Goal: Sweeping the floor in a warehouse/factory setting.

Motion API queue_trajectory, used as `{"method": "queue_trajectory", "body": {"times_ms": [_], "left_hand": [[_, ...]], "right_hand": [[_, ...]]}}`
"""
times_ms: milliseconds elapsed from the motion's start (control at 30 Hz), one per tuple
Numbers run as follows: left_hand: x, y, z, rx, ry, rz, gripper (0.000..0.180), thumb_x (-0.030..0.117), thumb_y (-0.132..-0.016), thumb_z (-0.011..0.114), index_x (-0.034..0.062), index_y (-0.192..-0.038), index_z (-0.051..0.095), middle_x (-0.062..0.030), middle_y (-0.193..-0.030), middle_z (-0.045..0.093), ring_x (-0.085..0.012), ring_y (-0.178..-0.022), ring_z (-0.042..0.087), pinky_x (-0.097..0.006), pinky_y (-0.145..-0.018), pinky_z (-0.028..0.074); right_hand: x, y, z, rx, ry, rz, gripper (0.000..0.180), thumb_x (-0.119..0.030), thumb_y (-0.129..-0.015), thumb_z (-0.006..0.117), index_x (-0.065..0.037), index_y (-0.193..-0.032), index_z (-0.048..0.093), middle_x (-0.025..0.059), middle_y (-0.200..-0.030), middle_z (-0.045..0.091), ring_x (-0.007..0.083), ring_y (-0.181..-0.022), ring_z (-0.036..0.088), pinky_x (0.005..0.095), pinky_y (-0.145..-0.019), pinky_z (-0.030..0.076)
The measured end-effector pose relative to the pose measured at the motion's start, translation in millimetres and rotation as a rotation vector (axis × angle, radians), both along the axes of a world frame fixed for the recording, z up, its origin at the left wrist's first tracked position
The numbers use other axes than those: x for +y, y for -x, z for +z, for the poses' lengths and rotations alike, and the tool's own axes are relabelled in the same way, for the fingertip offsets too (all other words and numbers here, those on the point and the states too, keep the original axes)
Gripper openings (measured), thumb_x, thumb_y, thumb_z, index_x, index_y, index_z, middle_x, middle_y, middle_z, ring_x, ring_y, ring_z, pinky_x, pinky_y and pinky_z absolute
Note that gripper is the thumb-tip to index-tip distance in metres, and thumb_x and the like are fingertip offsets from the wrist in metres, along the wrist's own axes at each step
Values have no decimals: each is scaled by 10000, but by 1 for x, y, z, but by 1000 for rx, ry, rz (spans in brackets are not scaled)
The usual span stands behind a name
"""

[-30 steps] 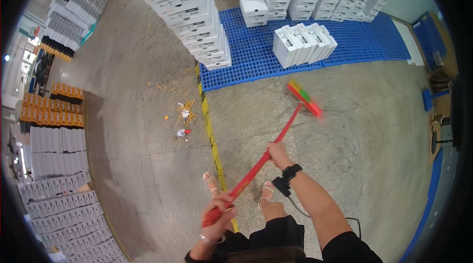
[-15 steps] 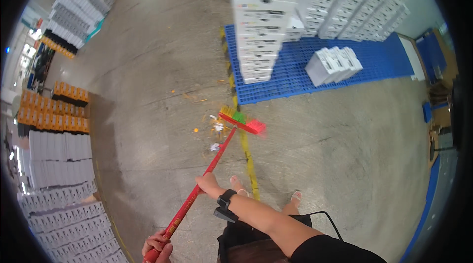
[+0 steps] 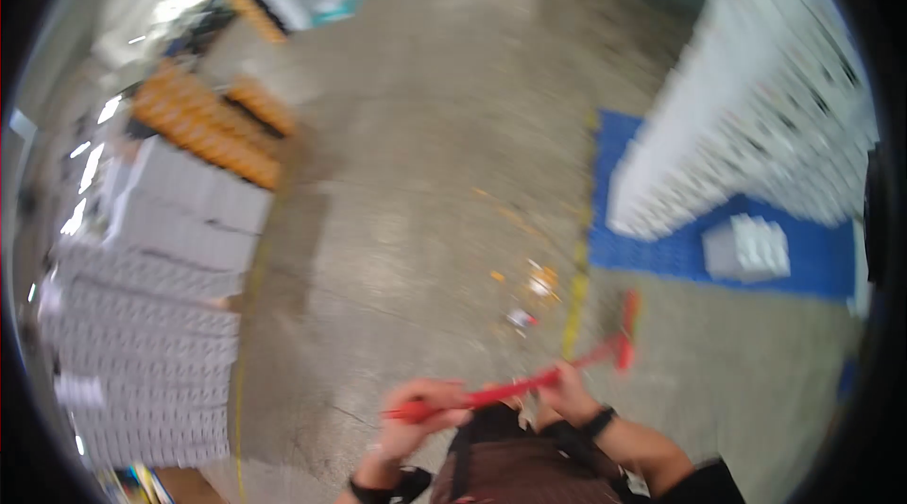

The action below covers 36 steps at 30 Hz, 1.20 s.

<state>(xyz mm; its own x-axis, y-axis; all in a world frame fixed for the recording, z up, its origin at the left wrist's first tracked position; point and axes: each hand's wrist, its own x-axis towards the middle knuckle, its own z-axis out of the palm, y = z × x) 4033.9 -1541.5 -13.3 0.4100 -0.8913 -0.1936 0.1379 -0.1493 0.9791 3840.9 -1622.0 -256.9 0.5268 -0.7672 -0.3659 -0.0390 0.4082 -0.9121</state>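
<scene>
Both my hands grip the red handle of a broom [image 3: 515, 389], which lies slantwise in front of my body. My left hand [image 3: 425, 414] is wrapped round the handle's top end. Farther down, my right hand [image 3: 567, 397] closes round the handle nearer the head. The broom head [image 3: 627, 329] is right of the yellow floor line, blurred by motion; whether its bristles touch the floor I cannot tell. Left of that line lies a small heap of orange and white litter [image 3: 541, 281], with a crumpled white scrap [image 3: 520, 318] nearer me.
At the right, a blue slatted pallet [image 3: 652, 263] bears tall stacks of white boxes [image 3: 737, 117] and a short group of white boxes [image 3: 746, 249]. Rows of white boxes [image 3: 151, 353] and orange boxes [image 3: 203, 121] line the left side. A yellow floor line [image 3: 575, 310] runs beside the litter.
The broom head has swung away from the litter to the right, across the yellow line. My hands have shifted right with the handle. The view has turned, and the litter appears farther right.
</scene>
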Motion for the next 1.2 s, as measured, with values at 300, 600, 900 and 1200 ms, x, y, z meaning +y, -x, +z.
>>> {"method": "queue_trajectory", "body": {"times_ms": [300,600,900,1200], "left_hand": [[-93,-61,-90,252,62,-304,141,121,-700,592,50,-728,473,1,-729,507,-72,-718,472,-218,-656,381],[-185,-179,-130,227,-86,-667,163,111,-683,593,48,-663,444,16,-642,457,-55,-626,421,-213,-584,368],[-289,-267,-109,128,-135,-739,181,70,-679,592,43,-571,450,-14,-637,509,-90,-609,470,-229,-569,388],[-458,-370,-31,59,292,-590,255,-59,-623,546,59,-533,339,-27,-533,431,-138,-499,420,-301,-552,398]], "right_hand": [[-40,-16,-4,208,-243,11,109,-75,-723,365,-62,-761,467,20,-601,433,119,-513,426,235,-472,378],[-34,-138,-59,469,-172,-251,124,7,-637,474,-57,-741,496,7,-612,489,89,-569,474,216,-523,393],[-84,-251,-146,615,-46,-426,57,-52,-608,549,-44,-630,497,27,-551,479,149,-511,481,281,-463,383],[-354,-429,-31,585,628,-525,95,-67,-616,530,-59,-589,439,71,-509,438,164,-460,432,283,-439,357]]}}
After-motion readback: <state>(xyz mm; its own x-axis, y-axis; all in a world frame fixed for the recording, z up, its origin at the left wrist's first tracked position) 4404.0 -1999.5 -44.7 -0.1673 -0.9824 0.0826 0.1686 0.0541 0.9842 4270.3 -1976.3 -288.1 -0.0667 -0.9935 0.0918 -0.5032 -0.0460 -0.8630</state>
